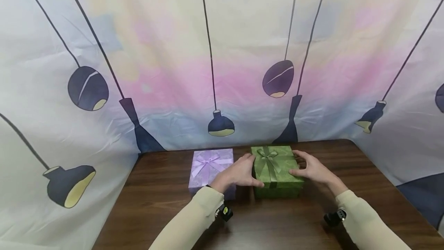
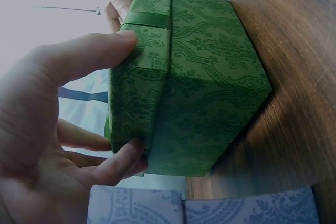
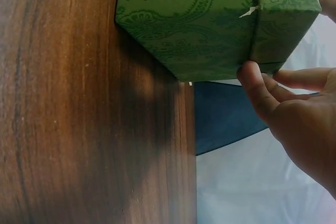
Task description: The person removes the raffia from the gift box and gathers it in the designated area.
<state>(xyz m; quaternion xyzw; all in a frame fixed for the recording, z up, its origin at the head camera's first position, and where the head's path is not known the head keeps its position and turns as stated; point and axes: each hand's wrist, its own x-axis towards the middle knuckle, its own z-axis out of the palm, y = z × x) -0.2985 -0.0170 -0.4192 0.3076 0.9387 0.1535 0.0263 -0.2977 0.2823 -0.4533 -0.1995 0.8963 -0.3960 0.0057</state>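
A green patterned gift box [image 1: 287, 173] with a green ribbon bow stands on the table, its lid on. My left hand [image 1: 241, 172] grips the lid at the left, the thumb against the front side and the fingers along the left side. On the opposite side my right hand [image 1: 315, 169] holds the lid, with thumb and fingertips on its right side. In the left wrist view the seam between the lid and the green box's body [image 2: 215, 72] is visible. Just left of it sits a lilac gift box [image 1: 199, 178] with a lilac bow, partly hidden by my left hand and wrist.
Both boxes stand near the back edge of a dark wooden table [image 1: 156, 196]. Behind the table hangs a pastel cloth [image 1: 243, 30] printed with lamps. A small white mark [image 3: 249, 11] shows at the lid's edge in the right wrist view.
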